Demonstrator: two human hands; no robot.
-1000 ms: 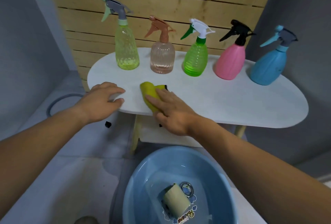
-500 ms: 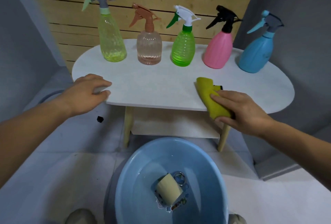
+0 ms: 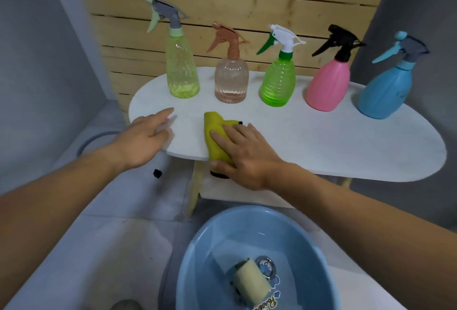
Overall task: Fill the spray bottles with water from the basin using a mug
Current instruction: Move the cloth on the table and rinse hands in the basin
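Fingers (image 3: 222, 136) of my right hand (image 3: 247, 153) lie straight and close together, pressing a folded yellow cloth (image 3: 214, 124) flat on the front edge of the white table (image 3: 321, 141). The thumb lies on the cloth where it hangs over that edge. Half a second ago this cloth was at the table's right front edge. It has now swept back toward the left end, a wiping stroke.

My left hand (image 3: 143, 141), whose fingers were bent over the table's left rim, now rests there with fingers stretched and slightly apart, holding nothing.

Five spray bottles (image 3: 278, 84) stand capped in a row along the back of the table. The mug (image 3: 252, 282) lies on its side in the water of the blue basin (image 3: 197, 247), on the floor in front of the table, with neither hand near it.

I judge this to be mopping up, not filling. How full the pink and blue bottles are, I cannot tell.
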